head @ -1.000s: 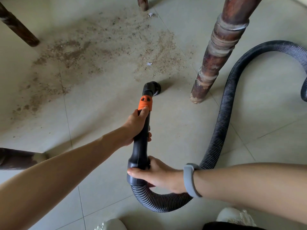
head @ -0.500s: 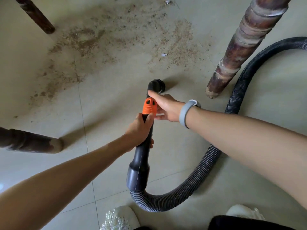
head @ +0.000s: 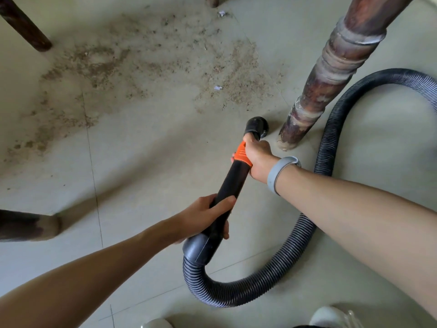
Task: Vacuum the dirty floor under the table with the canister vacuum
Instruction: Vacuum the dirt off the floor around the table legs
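Change: half a second ago the right hand only reached toward the orange collar with loose fingers; it now grips there. The left hand, then just under the collar, has slid down the wand to its lower end, and the nozzle has swung toward the big table leg.
Right fingers: curled tight round the orange collar (head: 241,158) at the top of the wand; right hand (head: 257,159) holds it from the right side, a grey wristband (head: 280,172) on the wrist.
Left fingers: wrapped round the lower part of the black wand (head: 230,183), thumb laid across the top; left hand (head: 205,217) sits just above the grey cuff (head: 197,250).
Nozzle: nozzle (head: 256,126) points down at the tiled floor (head: 142,174), just beside the foot of the table leg (head: 331,74); whether it touches the tiles I cannot tell.
Hose: ribbed hose (head: 293,252) loops from the cuff toward the person, then right and up round behind the leg.
Dirt: brown dirt (head: 146,65) spreads over the tiles beyond the nozzle, well apart to the left, nearer on the right.
Other legs: dark legs (head: 26,24) stand at upper left and lower left.
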The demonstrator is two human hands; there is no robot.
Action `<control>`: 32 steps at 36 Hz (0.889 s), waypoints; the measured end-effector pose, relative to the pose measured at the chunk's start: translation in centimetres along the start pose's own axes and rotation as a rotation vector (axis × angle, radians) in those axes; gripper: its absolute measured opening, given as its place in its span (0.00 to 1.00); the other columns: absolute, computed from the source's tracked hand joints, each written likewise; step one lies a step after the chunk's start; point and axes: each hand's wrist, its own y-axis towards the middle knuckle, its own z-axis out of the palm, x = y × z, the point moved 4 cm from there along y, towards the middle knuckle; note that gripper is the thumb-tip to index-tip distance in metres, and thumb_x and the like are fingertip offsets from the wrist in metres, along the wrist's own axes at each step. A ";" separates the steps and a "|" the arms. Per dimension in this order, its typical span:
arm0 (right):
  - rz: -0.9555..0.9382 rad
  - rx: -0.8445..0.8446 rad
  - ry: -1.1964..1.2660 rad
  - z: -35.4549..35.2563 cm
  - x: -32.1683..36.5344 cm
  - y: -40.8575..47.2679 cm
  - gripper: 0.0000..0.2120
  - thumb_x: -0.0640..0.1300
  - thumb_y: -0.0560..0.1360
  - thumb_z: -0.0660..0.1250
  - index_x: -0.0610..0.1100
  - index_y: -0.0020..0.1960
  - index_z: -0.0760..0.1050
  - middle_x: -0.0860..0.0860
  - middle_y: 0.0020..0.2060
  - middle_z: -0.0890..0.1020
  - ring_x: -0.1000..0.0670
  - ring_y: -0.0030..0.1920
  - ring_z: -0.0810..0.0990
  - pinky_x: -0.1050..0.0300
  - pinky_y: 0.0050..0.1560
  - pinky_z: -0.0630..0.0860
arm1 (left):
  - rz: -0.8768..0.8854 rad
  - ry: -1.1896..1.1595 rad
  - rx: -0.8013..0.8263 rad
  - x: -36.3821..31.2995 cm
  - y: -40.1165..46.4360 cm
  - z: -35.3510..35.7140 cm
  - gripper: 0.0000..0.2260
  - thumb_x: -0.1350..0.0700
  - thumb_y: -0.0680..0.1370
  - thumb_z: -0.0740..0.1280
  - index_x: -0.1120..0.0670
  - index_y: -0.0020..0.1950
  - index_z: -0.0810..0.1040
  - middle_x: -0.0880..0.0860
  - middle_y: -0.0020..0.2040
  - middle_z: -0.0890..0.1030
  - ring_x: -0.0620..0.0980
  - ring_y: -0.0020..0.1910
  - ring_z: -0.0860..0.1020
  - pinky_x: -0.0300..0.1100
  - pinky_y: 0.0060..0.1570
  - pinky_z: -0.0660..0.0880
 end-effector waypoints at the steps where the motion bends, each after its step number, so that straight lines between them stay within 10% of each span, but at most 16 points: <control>1: -0.001 -0.006 0.002 -0.1 0.1 0.2 0.14 0.47 0.80 0.59 0.41 0.39 0.65 0.44 0.31 0.75 0.46 0.27 0.75 0.45 0.48 0.79 | -0.003 0.001 0.007 0.3 0.0 -0.1 0.18 0.41 0.77 0.59 0.57 0.49 0.70 0.52 0.35 0.82 0.51 0.36 0.82 0.41 0.41 0.79; 24: 0.069 -0.002 0.189 -0.2 2.7 1.4 0.12 0.46 0.76 0.69 0.43 0.42 0.67 0.46 0.38 0.76 0.50 0.31 0.78 0.50 0.47 0.82 | 0.167 0.244 -0.251 -3.2 4.8 -5.5 0.18 0.44 0.77 0.66 0.60 0.43 0.77 0.56 0.35 0.82 0.47 0.28 0.79 0.40 0.35 0.76; 32: 0.073 0.078 0.233 0.4 3.2 1.8 0.20 0.53 0.76 0.68 0.39 0.58 0.69 0.44 0.43 0.77 0.46 0.36 0.80 0.50 0.43 0.81 | 0.201 0.299 -0.330 -4.0 5.4 -6.3 0.17 0.44 0.77 0.66 0.54 0.35 0.74 0.48 0.28 0.80 0.45 0.28 0.78 0.44 0.41 0.77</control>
